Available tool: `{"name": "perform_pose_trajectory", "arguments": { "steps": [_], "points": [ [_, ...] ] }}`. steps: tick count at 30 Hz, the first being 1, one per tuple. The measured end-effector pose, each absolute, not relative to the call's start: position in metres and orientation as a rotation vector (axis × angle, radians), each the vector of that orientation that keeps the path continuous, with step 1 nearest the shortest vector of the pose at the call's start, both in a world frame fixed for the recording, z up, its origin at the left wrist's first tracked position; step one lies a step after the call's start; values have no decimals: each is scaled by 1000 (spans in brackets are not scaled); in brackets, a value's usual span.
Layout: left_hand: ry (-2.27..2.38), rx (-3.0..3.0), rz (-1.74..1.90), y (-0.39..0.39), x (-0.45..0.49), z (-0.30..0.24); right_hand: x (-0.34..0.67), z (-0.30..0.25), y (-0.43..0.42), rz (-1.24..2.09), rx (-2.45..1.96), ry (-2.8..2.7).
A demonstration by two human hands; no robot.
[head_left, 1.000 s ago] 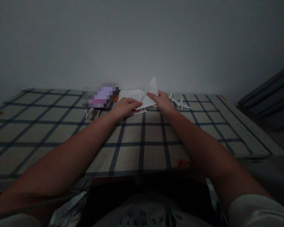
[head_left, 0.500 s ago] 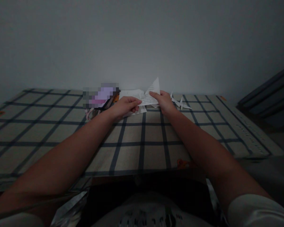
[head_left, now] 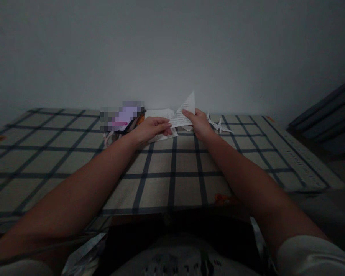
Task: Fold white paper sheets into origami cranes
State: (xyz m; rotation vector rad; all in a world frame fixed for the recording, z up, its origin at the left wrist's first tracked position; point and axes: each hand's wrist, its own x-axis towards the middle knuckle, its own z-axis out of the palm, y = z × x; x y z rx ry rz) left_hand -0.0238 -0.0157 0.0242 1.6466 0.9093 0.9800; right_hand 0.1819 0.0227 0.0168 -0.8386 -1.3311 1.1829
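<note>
Left fingers [head_left: 163, 125] and right fingers [head_left: 188, 114] pinched closed on 1 printed paper triangle [head_left: 182, 118]

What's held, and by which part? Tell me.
A white, triangular, printed paper: the left hand pinches its left corner, the right hand its right edge.

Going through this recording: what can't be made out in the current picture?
All in the head view:
Folded paper: its print is too small and dim to read.
Right hand: its far part is hidden behind that paper.
White sheets: partly covered by the left hand.
Purple item: blurred by pixelation.
Lettering along the tablecloth's right side: too small and dim.
</note>
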Motion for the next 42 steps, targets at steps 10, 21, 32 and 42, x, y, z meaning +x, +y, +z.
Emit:
{"name": "perform_pose_trajectory", "arguments": {
  "steps": [10,21,32,42],
  "points": [
    [811,1351,1098,-17,-30,29,189,18,30,1147,-828,-1280],
    [957,1453,1151,-15,-19,14,180,15,18,1253,-833,-1542],
    [1072,1420,1337,-12,-21,13,185,17,20,1121,-915,-1672],
    [1090,1430,1433,-7,-21,11,183,15,20,1202,-844,-1673]
  ]
}}
